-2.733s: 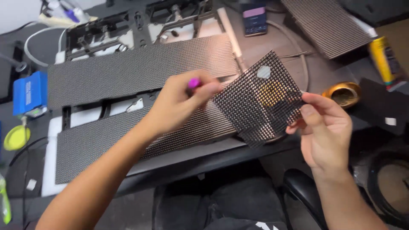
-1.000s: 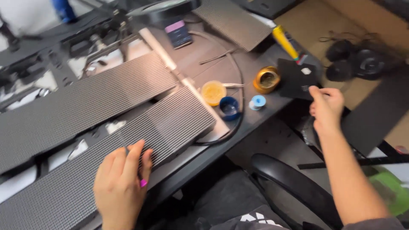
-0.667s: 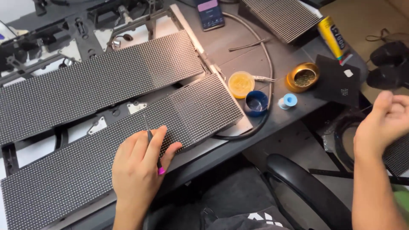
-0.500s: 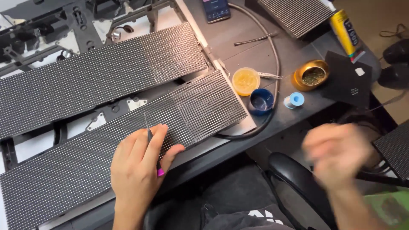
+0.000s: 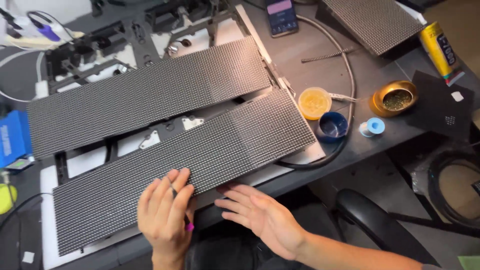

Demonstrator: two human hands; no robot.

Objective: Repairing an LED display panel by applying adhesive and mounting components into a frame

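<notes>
head view: the left hand [image 5: 165, 212] lies flat on the near long grey dotted led panel [image 5: 200, 160], a thin pink-tipped tool [image 5: 188, 226] between its fingers. the right hand [image 5: 265, 215], open and empty, touches that panel's near edge.

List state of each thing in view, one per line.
left hand: flat on near panel, thin pink-tipped tool held between fingers
right hand: open, empty, palm up at table edge
near panel: lying flat, dark
far panel: lying flat, dark
yellow jar: open
blue lid: off, lying beside jar
gold tin: open, dark contents
phone: screen lit
</notes>
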